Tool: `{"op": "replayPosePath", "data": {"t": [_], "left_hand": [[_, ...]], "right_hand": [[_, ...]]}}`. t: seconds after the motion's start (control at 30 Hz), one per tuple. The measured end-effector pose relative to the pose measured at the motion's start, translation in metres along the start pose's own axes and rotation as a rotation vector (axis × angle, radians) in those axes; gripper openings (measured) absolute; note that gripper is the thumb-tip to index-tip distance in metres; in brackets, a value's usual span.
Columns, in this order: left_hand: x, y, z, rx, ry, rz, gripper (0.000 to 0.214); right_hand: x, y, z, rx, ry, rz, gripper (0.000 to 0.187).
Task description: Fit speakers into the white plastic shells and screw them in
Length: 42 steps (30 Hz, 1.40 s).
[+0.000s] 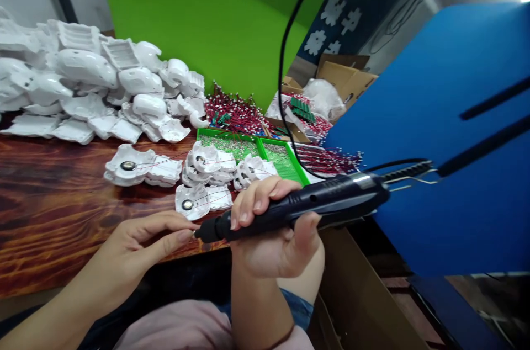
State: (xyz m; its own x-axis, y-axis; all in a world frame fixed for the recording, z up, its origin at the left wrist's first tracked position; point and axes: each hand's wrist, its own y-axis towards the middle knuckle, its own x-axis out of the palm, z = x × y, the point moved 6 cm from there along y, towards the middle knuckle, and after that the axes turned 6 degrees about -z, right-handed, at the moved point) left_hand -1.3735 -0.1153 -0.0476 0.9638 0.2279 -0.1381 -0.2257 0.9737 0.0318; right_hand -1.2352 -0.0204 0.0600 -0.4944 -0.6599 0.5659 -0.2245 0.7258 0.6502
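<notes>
- Head view: left hand (136, 245) and right hand (269, 245) low in frame, over the near edge of the bench (62, 190), glossy red-brown wood grain.
- Right hand: grip closed round a black power tool (318, 206), fingers over the pen-shaped barrel, thumb under it. Soldering iron or rotary tool, can't tell which.
- Left hand: thumb and forefinger almost closed at the tool's tip, close to touching it. Anything pinched there is too small to tell.
- Nearest item: white plastic shell (199, 201) near the front edge, just beyond the tip, with round metal disc and fine red wire.
- More wired shells (143, 168) stacked mid-bench. Big pile of smooth, curved white shells (83, 85) toward the far left corner.
- Far edge: two green trays (232, 146) of tiny pegs, red wire bundles (234, 112) with white ends.
- Black cord (285, 63) runs from the tool's rear across the view. Blue panel (434, 134) right of the bench.
- Risk: if the tool tip is hot or spinning, it could catch the left fingers at this range. Fine wires could snag, and the cord could drag the stacks.
</notes>
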Motion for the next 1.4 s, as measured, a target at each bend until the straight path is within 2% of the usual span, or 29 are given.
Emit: {"op": "replayPosePath", "data": {"t": [0.17, 0.3, 0.4, 0.53, 0.73, 0.83, 0.9, 1.0, 1.1, 1.27, 1.4], "left_hand": [[0.016, 0.002, -0.026, -0.215, -0.36, 0.102, 0.04], [0.034, 0.002, -0.03, -0.336, -0.581, 0.193, 0.049], [0.044, 0.004, -0.021, -0.343, -0.636, 0.179, 0.051], [0.05, 0.006, -0.011, -0.336, -0.762, 0.151, 0.042], [0.048, 0.002, -0.019, -0.454, -0.993, 0.244, 0.03], [0.051, 0.0, -0.021, -0.496, -1.091, 0.212, 0.025], [0.054, -0.001, -0.021, -0.515, -1.14, 0.179, 0.03], [0.053, -0.001, -0.024, -0.509, -1.092, 0.163, 0.043], [0.048, 0.0, -0.031, -0.458, -0.925, 0.175, 0.049], [0.038, 0.0, -0.036, -0.264, -0.561, 0.174, 0.043], [0.034, -0.001, -0.028, -0.097, -0.342, 0.199, 0.041]], "right_hand": [[-0.012, -0.004, -0.004, 0.004, 0.064, 0.013, 0.024], [-0.018, -0.003, -0.011, -0.04, 0.085, 0.005, 0.023], [-0.021, -0.004, -0.017, -0.052, 0.076, -0.002, 0.023], [-0.021, -0.005, -0.027, -0.045, 0.062, -0.014, 0.026], [-0.023, -0.004, -0.036, -0.029, 0.018, 0.005, 0.03], [-0.023, -0.002, -0.036, -0.04, -0.011, 0.005, 0.032], [-0.022, -0.001, -0.037, -0.059, -0.032, 0.005, 0.032], [-0.02, -0.001, -0.038, -0.079, -0.073, 0.0, 0.031], [-0.019, -0.003, -0.039, -0.1, -0.119, 0.007, 0.029], [-0.018, -0.005, -0.035, -0.106, -0.152, -0.002, 0.028], [-0.016, -0.004, -0.029, -0.093, -0.144, -0.019, 0.026]]}}
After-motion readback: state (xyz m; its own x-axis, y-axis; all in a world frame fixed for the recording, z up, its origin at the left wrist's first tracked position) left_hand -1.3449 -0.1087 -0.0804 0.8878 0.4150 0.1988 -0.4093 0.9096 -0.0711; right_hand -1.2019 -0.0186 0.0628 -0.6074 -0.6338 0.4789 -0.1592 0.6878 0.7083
